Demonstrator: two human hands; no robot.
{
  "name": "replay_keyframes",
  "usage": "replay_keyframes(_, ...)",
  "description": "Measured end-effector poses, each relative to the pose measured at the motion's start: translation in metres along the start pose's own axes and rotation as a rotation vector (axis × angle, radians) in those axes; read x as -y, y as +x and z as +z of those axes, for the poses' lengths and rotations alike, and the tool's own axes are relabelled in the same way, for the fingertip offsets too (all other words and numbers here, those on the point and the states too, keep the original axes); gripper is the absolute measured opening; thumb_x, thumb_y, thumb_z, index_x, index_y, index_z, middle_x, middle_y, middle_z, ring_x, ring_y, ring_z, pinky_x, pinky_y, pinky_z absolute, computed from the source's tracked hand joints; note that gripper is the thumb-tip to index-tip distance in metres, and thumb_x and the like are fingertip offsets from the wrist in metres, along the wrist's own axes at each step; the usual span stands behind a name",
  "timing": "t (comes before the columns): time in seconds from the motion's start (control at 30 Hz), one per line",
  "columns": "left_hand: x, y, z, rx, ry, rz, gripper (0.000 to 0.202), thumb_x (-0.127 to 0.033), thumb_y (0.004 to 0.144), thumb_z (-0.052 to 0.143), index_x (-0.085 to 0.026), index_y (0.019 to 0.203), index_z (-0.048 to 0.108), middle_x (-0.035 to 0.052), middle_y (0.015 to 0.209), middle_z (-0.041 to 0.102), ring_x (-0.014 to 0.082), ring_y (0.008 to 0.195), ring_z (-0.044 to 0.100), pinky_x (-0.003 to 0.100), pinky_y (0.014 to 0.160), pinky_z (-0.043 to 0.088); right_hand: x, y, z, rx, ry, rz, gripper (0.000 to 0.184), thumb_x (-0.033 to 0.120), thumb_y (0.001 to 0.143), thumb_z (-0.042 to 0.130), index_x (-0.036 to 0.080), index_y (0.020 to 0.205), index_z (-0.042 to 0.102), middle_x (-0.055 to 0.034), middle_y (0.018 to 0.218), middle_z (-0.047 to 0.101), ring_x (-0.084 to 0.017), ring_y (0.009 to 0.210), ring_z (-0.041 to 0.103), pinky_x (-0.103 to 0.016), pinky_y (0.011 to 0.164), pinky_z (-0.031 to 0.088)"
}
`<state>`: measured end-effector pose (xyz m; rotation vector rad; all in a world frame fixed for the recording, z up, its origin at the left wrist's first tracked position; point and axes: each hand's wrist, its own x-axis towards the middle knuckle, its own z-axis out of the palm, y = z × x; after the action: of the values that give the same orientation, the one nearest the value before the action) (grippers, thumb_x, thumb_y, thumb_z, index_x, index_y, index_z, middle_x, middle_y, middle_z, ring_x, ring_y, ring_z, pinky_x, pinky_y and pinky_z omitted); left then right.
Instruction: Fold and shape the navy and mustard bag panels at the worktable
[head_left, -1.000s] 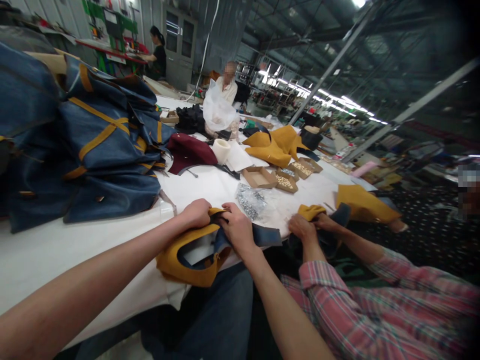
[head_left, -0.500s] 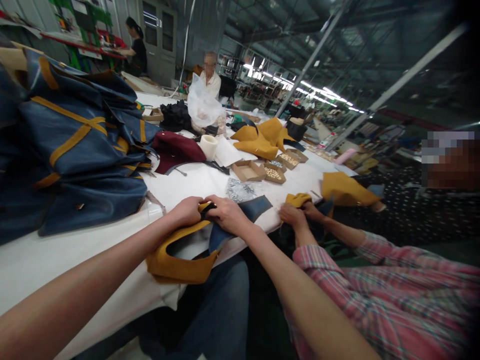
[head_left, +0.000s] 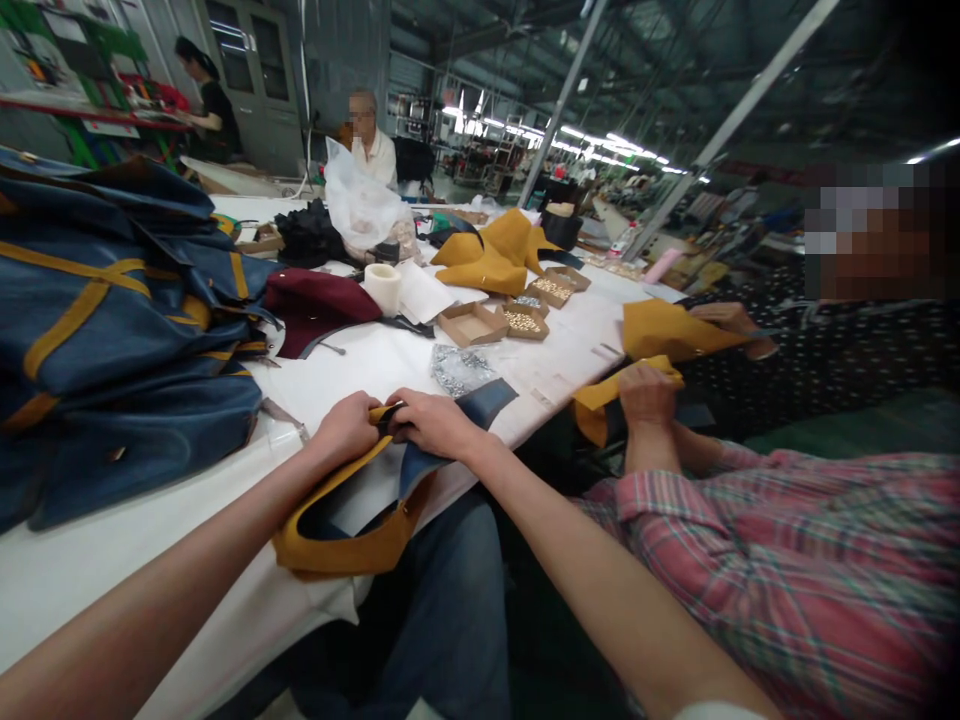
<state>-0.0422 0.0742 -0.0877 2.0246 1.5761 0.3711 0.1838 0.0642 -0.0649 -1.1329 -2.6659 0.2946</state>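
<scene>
We've got our left hand (head_left: 346, 428) and right hand (head_left: 433, 420) side by side, both pinching the mustard-and-navy piece (head_left: 352, 535) at the near edge of the white table (head_left: 112, 545); blue bags (head_left: 112, 330) piled on the table's left, a co-worker's plaid sleeve (head_left: 750, 540) just off its right edge

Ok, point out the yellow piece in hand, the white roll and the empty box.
yellow piece (head_left: 337, 552): head view, lower curved edge.
white roll (head_left: 383, 288): head view, side wall.
empty box (head_left: 472, 323): head view, bare floor.

Open passage: bare white bench (head_left: 352, 362) at centre. Obstacles: stacked navy-blue bags with mustard straps (head_left: 112, 330) at left, clear packet of metal fittings (head_left: 457, 368) ahead, co-worker's pink plaid sleeve (head_left: 750, 540) at right.
</scene>
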Motion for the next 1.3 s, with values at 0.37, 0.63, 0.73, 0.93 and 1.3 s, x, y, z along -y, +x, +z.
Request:
replay_keyframes(0.37,-0.006,0.002,-0.004,0.028,-0.057,-0.094,0.023,-0.023,0.082,0.074,-0.020,0.100,0.088,0.0050,0.084,0.082,0.0254,0.083,0.074,0.031,0.069,0.046,-0.001,-0.003,-0.011,0.069,0.007,-0.035,0.016,0.020,0.104,0.073,0.030,0.103,0.085,-0.0009,0.137,0.073,-0.022,0.108,0.071,-0.032,0.085,0.049)
replay_keyframes(0.63,-0.009,0.007,-0.005,0.078,-0.098,-0.147,0.018,-0.028,0.085,0.077,-0.017,0.096,0.085,0.0070,0.084,0.081,0.0270,0.085,0.072,0.030,0.072,0.050,-0.011,0.009,-0.022,0.157,0.014,0.017,0.021,0.019,0.100,0.077,0.035,0.105,0.089,-0.0006,0.118,0.079,-0.023,0.102,0.073,-0.032,0.079,0.043)
replay_keyframes(0.73,-0.010,0.008,-0.008,0.100,-0.095,-0.151,0.017,-0.028,0.082,0.078,-0.018,0.095,0.085,0.0074,0.085,0.081,0.0277,0.085,0.072,0.031,0.071,0.049,-0.010,0.007,-0.016,0.129,0.000,0.055,0.018,0.022,0.102,0.078,0.035,0.107,0.090,-0.0006,0.118,0.081,-0.023,0.104,0.073,-0.032,0.079,0.043)
replay_keyframes(0.93,-0.010,0.007,-0.010,0.124,-0.132,-0.155,0.019,-0.027,0.078,0.080,-0.017,0.094,0.084,0.0068,0.082,0.079,0.0272,0.083,0.072,0.029,0.070,0.048,-0.007,0.003,-0.016,0.135,-0.058,0.060,0.017,0.028,0.108,0.073,0.033,0.111,0.089,-0.0014,0.123,0.080,-0.022,0.109,0.073,-0.031,0.079,0.042)
replay_keyframes(1.3,-0.003,0.009,-0.006,0.092,-0.245,-0.143,0.018,-0.026,0.071,0.085,-0.015,0.085,0.081,0.0040,0.070,0.072,0.0247,0.075,0.067,0.028,0.065,0.045,0.005,0.015,-0.016,0.110,-0.076,0.190,0.012,0.033,0.100,0.082,0.036,0.104,0.092,-0.0010,0.116,0.081,-0.023,0.100,0.074,-0.033,0.073,0.041)
